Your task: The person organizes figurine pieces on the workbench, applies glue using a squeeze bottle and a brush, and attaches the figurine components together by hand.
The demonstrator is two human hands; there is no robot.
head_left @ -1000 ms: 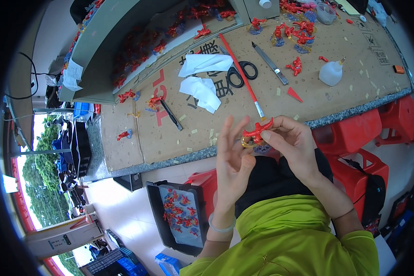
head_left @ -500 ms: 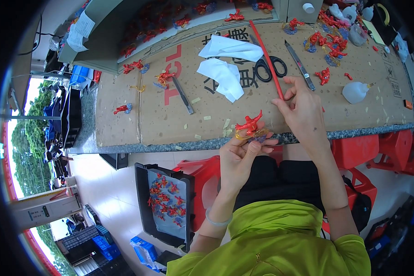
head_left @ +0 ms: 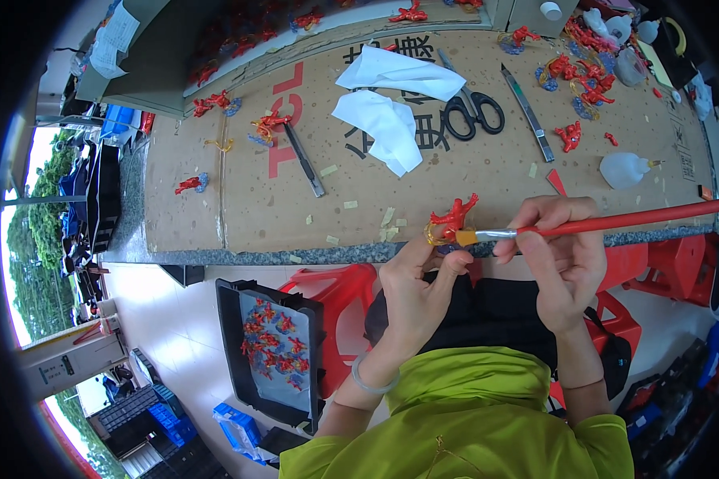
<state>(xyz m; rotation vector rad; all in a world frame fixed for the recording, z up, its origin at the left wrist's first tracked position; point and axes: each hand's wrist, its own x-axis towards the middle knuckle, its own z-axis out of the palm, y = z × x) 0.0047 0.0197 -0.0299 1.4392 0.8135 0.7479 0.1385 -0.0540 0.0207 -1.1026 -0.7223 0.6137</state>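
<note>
Between the fingers of my left hand [head_left: 420, 289] is a small red figurine [head_left: 455, 214] with yellow and blue see-through parts, held over the table's front edge. My right hand [head_left: 563, 259] grips a paintbrush [head_left: 647, 217] with a long red handle and a silver ferrule. The brush's flat tan bristles [head_left: 466, 237] reach the lower part of the figurine; whether they press on it I cannot tell. My left fingers hide part of the figurine's base.
On the cardboard-covered table [head_left: 280, 215] lie black-handled scissors [head_left: 473, 114], white cloths [head_left: 383, 132], a craft knife [head_left: 527, 112], tweezers [head_left: 302, 160] and a squeeze bottle [head_left: 625, 170]. More figurines [head_left: 587, 80] sit at the back right. A black tray [head_left: 318, 351] of figurines stands lower left.
My right hand has lifted the paintbrush off the table, turned it sideways and brought its bristles to the figurine. The left hand still holds the figurine.
</note>
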